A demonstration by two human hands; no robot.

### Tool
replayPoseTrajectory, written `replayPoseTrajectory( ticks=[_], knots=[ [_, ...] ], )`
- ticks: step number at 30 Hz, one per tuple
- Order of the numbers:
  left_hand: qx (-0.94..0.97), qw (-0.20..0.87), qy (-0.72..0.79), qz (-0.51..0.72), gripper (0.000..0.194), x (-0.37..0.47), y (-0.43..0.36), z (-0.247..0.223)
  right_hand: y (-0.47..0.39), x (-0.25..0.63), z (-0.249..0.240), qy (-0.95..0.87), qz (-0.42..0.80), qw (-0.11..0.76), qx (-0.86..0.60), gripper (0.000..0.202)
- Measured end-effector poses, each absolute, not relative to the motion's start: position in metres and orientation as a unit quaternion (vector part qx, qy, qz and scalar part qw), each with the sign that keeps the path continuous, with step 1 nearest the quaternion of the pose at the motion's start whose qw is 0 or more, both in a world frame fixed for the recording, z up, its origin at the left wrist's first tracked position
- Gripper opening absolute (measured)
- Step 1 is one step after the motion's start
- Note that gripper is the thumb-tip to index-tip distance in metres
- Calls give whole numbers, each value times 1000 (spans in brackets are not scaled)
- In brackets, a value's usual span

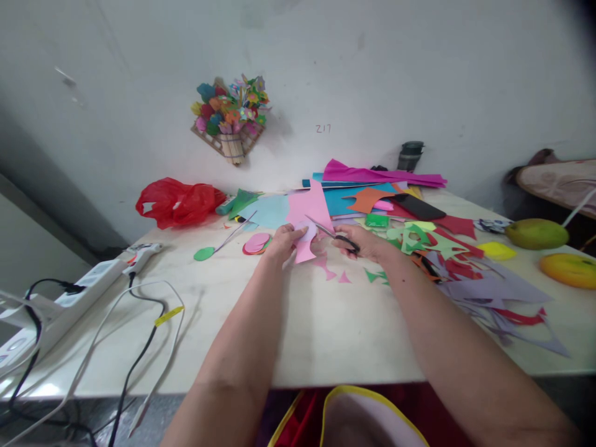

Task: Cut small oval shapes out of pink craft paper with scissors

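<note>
My left hand (282,244) pinches a sheet of pink paper (305,208) together with a pale lilac paper piece (305,233) lying over it. In my right hand (358,241) is a pair of scissors (331,232) with black handles, its blades pointing left across the pink paper. Small pink offcuts (328,270) lie on the table just below the hands. To the left rests a little stack of pink and red paper rounds (257,243). A green paper round (203,253) sits farther left by a thin stick.
Coloured sheets (344,202), a black phone (416,206) and paper scraps (493,285) cover the right side, with mangoes (536,234) beyond. A red plastic bag (179,202) is at back left. A power strip (65,304) with cables occupies the left edge. Paper flowers (233,112) hang on the wall.
</note>
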State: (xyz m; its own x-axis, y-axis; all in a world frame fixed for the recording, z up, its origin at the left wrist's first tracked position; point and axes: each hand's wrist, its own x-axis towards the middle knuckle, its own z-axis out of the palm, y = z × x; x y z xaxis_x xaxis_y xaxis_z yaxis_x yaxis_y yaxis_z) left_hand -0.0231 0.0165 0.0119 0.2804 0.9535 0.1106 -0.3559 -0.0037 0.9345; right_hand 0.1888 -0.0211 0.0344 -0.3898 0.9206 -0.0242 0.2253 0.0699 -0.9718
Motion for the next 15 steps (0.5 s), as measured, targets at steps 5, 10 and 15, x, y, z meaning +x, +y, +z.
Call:
replayPoseTrajectory(
  ticks=[5, 10, 15],
  knots=[
    [478, 633, 320, 518, 31, -24, 16, 13, -20, 189, 33, -648, 527, 333, -437, 26],
    [481, 643, 311, 508, 29, -23, 16, 13, -21, 185, 35, -616, 571, 340, -422, 23],
    [504, 657, 285, 483, 30, -21, 15, 12, -31, 179, 46, -614, 553, 339, -450, 20]
  ],
)
